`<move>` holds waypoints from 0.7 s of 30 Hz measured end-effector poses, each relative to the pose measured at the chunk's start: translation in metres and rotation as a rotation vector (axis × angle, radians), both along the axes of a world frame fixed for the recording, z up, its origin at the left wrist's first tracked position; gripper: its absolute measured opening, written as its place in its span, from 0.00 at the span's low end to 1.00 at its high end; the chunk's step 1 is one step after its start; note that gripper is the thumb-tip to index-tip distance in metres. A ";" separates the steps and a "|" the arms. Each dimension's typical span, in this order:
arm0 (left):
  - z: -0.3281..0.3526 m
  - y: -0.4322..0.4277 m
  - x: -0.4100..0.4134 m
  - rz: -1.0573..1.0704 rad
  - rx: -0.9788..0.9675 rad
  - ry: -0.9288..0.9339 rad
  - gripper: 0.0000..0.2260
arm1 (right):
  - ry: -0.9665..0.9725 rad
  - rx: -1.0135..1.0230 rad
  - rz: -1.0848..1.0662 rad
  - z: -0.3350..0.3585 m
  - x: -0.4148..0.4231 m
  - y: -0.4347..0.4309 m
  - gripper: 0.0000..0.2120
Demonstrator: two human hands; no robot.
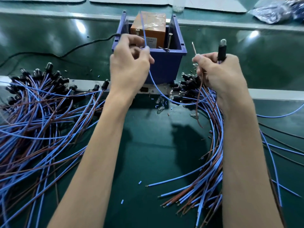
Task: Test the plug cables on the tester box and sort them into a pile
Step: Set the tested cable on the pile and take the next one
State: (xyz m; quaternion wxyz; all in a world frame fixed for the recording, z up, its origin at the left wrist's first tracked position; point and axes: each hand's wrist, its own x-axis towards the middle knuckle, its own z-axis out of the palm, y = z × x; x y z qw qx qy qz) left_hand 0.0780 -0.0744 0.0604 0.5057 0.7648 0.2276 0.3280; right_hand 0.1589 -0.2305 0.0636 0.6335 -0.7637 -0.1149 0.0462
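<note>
Head: belt [148, 153] between cable piles [41, 116]

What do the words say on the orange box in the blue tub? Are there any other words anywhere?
White label on the orange rectangular box in the blue plastic bin: dark print, too blurred to read.
No other words, numbers or signs show in the picture.

One blue tester box [166, 63] contains one orange unit [148, 27] and two upright screws [169, 41]. In front of the box, two hands, left hand [130, 66] and right hand [220, 69], share one plug cable [221, 51]. Two cable heaps flank the box, left heap [41, 112] and right heap [213, 153]; strands uncountable. One black cord [77, 47] lies left of the box.
</note>
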 end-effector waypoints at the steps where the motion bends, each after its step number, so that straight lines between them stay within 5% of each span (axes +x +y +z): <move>1: 0.002 0.000 0.000 0.071 0.018 -0.019 0.04 | 0.006 0.006 -0.024 0.000 0.001 0.001 0.08; 6: 0.006 0.007 -0.005 0.331 0.096 0.124 0.10 | 0.034 -0.018 -0.067 -0.002 0.004 0.004 0.15; 12: 0.006 0.019 -0.012 0.332 0.257 0.352 0.11 | 0.041 0.036 -0.025 -0.003 -0.001 0.013 0.15; 21: 0.010 0.026 -0.017 0.233 0.229 0.286 0.09 | 0.006 0.058 -0.031 -0.007 -0.009 0.026 0.06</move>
